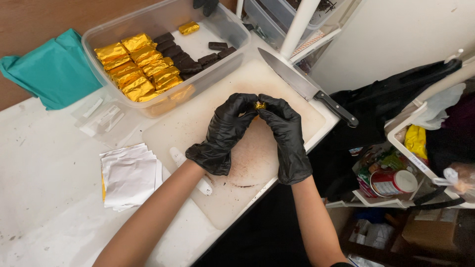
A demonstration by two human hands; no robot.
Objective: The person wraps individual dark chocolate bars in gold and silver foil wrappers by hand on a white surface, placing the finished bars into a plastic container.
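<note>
Left hand and right hand pinch one gold-foil piece over the cutting board; far-left container holds many wrapped, several bare chocolates.

White table against a brown wall; cluttered white shelf rack beside it.

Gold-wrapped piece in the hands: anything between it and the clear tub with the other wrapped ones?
Nothing visible. Both gloved hands, left hand and right hand, pinch the gold-wrapped piece over the cutting board; the board up to the clear tub is bare. The knife lies to the right.
</note>
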